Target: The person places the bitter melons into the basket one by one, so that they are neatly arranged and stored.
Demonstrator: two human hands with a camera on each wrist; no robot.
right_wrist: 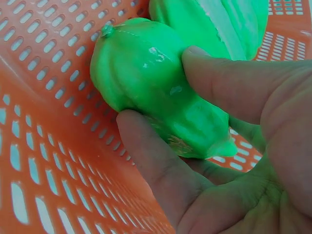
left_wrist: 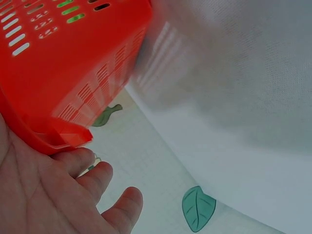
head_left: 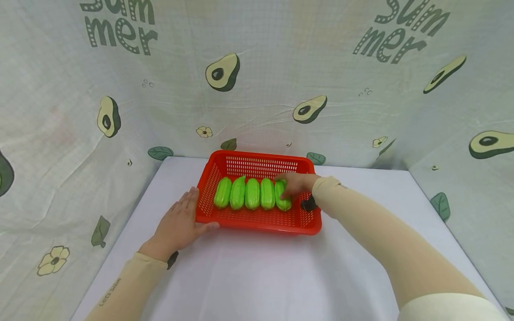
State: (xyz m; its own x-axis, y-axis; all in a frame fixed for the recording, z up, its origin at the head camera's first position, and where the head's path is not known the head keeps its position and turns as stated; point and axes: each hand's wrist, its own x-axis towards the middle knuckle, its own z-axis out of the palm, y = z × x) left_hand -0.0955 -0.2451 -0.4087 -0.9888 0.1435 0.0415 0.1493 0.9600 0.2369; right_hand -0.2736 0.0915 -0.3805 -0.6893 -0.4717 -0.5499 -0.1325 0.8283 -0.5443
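right hand (head_left: 295,185) with fingers (right_wrist: 219,83) curled round the rightmost green cucumber (head_left: 282,195) inside the red basket (head_left: 257,224), left hand (head_left: 178,225) flat against basket's left corner, fingers straight, white table (head_left: 257,276)

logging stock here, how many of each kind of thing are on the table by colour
green toy gourds: 5, side by side in the basket, the rightmost gripped by the right hand
red plastic basket: 1, with the left hand resting open against its left end
total: 6 things
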